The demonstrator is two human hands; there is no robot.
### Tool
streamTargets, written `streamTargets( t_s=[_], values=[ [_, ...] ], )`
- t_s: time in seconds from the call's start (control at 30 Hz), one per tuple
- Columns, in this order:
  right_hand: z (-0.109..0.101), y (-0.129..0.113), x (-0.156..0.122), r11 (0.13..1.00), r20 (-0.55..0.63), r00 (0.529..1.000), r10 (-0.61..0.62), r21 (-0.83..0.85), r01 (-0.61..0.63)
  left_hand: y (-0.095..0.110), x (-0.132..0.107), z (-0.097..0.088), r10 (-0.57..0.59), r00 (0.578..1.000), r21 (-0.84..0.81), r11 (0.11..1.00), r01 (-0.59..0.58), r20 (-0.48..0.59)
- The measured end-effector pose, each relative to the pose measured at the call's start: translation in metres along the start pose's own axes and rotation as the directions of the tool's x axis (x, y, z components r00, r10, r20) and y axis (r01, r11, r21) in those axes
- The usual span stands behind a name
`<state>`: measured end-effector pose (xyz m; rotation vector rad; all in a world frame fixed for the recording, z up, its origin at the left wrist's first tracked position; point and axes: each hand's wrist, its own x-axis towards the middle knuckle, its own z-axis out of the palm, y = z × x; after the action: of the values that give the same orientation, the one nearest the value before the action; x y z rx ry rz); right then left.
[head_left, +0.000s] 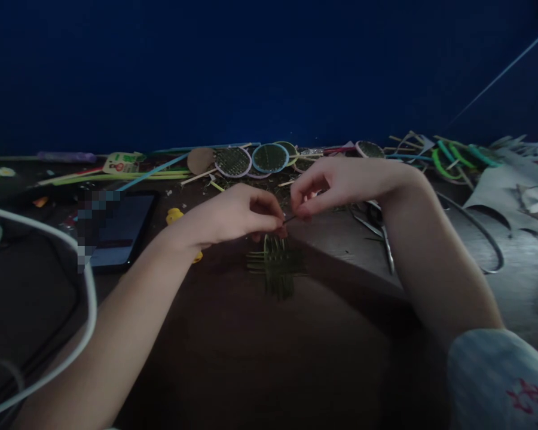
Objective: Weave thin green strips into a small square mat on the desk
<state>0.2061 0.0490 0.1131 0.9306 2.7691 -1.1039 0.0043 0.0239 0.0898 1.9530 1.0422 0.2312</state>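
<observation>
My left hand [237, 215] and my right hand [336, 182] meet over a dark table, fingertips pinched together. Between them runs a thin dark strip [289, 220], and both hands pinch it. Just below the fingers lies a small woven mat of green strips [277, 264], its loose ends sticking out on all sides. The left fingers touch its top edge.
Round woven fans [233, 161] with coloured rims and sticks lie along the back edge. Scissors [379, 230] sit right of the hands, a phone [119, 230] at left, a white cable [72, 251] at far left, grey cut sheets [506, 191] at right.
</observation>
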Motion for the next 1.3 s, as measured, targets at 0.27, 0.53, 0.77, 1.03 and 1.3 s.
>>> streamTargets(
  t_s=[0.27,0.53,0.77,1.03,1.3],
  values=[
    [-0.004,0.001,-0.007,1.000,-0.005,1.000,0.020,-0.002,-0.020,-0.001,0.001,-0.001,0.004,1.000,0.069,0.998,-0.005,0.024],
    [-0.007,0.002,-0.011,0.996,-0.033,0.995,0.090,-0.018,-0.090,-0.006,0.001,0.000,0.037,0.999,0.002,0.999,-0.037,-0.006],
    [-0.006,0.002,-0.011,0.992,-0.022,0.992,0.125,-0.018,-0.125,-0.005,0.001,-0.001,0.018,1.000,0.007,1.000,-0.018,0.004],
    [-0.001,0.001,-0.001,1.000,0.034,0.999,0.001,0.030,-0.002,0.000,0.001,-0.001,0.050,0.999,0.059,0.997,-0.049,0.001],
    [0.002,0.004,0.002,0.997,0.049,0.998,-0.049,0.061,0.046,-0.003,0.000,-0.003,0.080,0.997,-0.071,0.994,-0.079,0.018]
  ],
)
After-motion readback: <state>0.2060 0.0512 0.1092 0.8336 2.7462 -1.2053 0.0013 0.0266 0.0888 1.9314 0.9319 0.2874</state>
